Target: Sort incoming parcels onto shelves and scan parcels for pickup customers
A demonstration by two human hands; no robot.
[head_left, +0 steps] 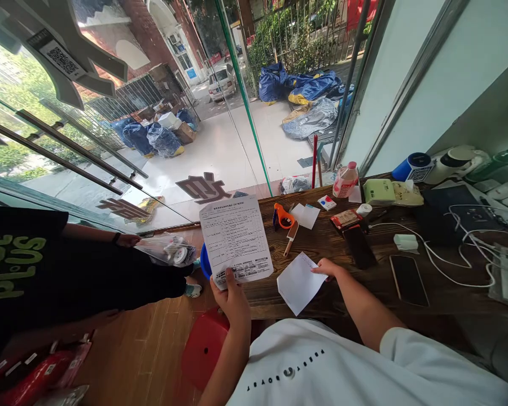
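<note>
My left hand (232,296) pinches the lower edge of a printed sheet of paper (237,237), thumb on its front, and holds it up beside the table's left end. Rows of small print cover the sheet. In my right hand (328,269) is the right corner of a mostly blank white sheet of paper (300,285), close over the front of the wooden table (260,299). Beyond it lie a knife (292,238) with a wooden handle, an orange tape dispenser (284,217) and another white paper (306,215).
A person in black (88,265) stands at left, holding a clear plastic bag (169,251). A red stool (203,349) is below my left arm. Phones (408,280), white cables (438,262), a pink bottle (346,180) and a green tissue pack (379,192) occupy the table's right. Glass doors (232,141) stand ahead.
</note>
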